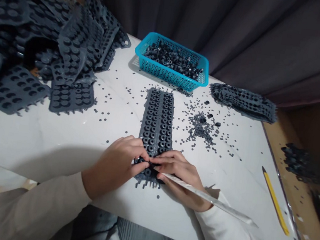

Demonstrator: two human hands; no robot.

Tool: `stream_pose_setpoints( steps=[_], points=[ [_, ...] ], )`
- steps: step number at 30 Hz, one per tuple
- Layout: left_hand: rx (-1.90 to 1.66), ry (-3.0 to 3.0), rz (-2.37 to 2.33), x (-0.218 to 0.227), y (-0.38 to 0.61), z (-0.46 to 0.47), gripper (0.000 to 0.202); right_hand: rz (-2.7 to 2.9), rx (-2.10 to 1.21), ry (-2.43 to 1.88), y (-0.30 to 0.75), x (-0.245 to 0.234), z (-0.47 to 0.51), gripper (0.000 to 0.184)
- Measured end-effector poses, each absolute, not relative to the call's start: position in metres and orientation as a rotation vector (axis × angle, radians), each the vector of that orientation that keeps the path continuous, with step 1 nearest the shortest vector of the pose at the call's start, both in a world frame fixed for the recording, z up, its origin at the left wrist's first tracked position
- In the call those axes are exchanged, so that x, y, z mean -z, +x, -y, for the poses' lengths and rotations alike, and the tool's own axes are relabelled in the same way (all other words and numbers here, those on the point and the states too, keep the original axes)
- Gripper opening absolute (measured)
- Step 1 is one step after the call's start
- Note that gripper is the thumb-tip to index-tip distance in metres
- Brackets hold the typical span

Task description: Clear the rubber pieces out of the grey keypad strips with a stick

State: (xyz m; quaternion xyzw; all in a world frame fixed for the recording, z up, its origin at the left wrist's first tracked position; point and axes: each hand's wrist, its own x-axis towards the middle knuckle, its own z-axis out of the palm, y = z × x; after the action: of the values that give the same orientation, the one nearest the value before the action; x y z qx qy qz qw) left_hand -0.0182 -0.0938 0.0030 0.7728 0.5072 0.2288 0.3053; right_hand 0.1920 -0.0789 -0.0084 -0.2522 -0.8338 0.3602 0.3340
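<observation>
A long dark rubber sheet (159, 116), moulded with rows of ring-shaped parts, lies lengthwise on the white table in front of me. My left hand (122, 162) is at its near end, thumb and index finger pinched on the sheet's rubber. From the right, my right hand (181, 175) rests over the same end, its fingers closed around a long thin white tool (206, 195). That tool's working tip is by the left fingertips, and its tapered rear end points to the lower right. The small part between the fingertips is mostly hidden.
A turquoise basket (168, 74) of small black parts stands behind the sheet. Many moulded sheets (78, 47) are heaped at left; a stack of sheets (244, 101) lies back right. Small dark discs (201, 129) are scattered about. A yellow cutter-like tool (275, 200) lies near the right edge.
</observation>
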Motion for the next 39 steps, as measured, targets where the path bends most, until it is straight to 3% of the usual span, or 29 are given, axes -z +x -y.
stream_pose_setpoints(
  steps=[12, 26, 39],
  points=[
    [-0.593, 2.07, -1.349, -0.0024, -0.0189, 0.0945, 0.004, 2.235, -0.813, -0.619, 0.1906, 0.004, 0.0782, 0.009],
    [-0.584, 2.085, -1.347, -0.0021, -0.0192, 0.0936, 0.006, 2.095, -1.139, -0.706, 0.1914, -0.0009, 0.0765, 0.009],
    [-0.577, 2.1, -1.352, -0.002, -0.0188, 0.0938, 0.005, 2.167, -1.018, -0.635, 0.1921, 0.0054, 0.076, 0.007]
  ],
)
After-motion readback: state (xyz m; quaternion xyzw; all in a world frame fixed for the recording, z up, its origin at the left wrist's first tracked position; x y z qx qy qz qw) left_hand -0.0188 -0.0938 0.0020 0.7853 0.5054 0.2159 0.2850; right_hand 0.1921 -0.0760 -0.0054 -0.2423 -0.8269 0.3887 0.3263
